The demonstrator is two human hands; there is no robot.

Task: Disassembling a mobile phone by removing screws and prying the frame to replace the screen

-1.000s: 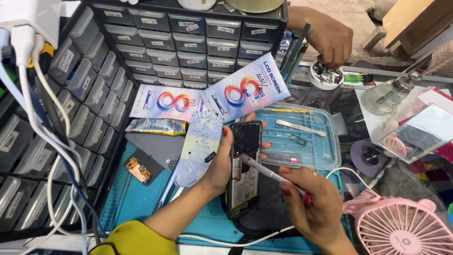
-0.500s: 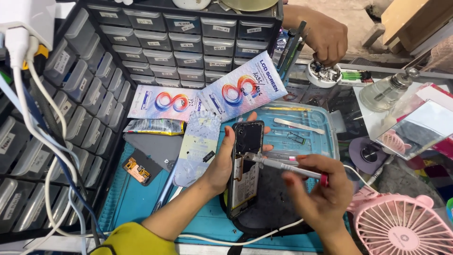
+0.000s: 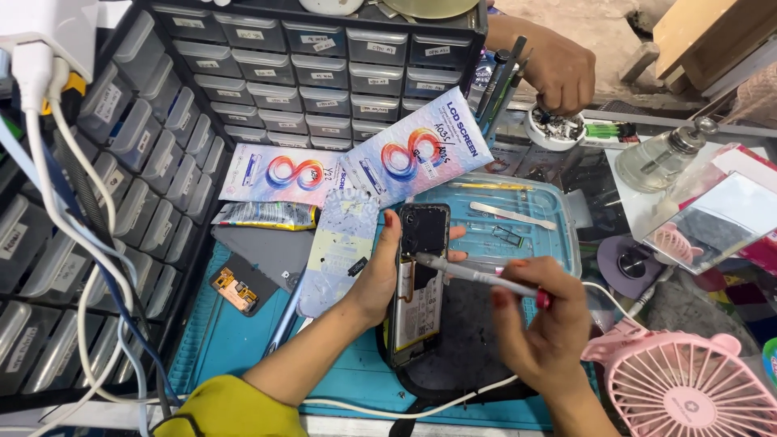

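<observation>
Head view, only one camera: left hand [image 3: 380,271] grips an opened smartphone [image 3: 419,283] by its left edge, thumb curled over the side, holding it just above the dark round pad [image 3: 469,348] on the blue work mat [image 3: 235,348]. Back cover is already off: battery and board are exposed, camera block at the top end. Right hand [image 3: 538,324] pinches a slim silver screwdriver [image 3: 477,275] between thumb and fingers, tip touching the phone's upper half, just below the camera block. Judging from that: opening is done, internals work is in progress, nothing looks lifted out of the frame yet; can't tell if screws are out, too small. Counts: one phone in hand, one screwdriver in hand, two colourful screen packages [image 3: 348,166] leaning at the drawer cabinet [image 3: 324,57], one protective film sheet [image 3: 340,251] just beside the left hand, one small part with orange flex [image 3: 236,287] on the mat, one clear blue parts tray [image 3: 518,218] with a few flat tools inside, one pink fan [image 3: 688,388], one glass dispenser bottle [image 3: 660,158]. A second person's hand [image 3: 558,69] sits at a small round dish [image 3: 554,129], well apart.
</observation>
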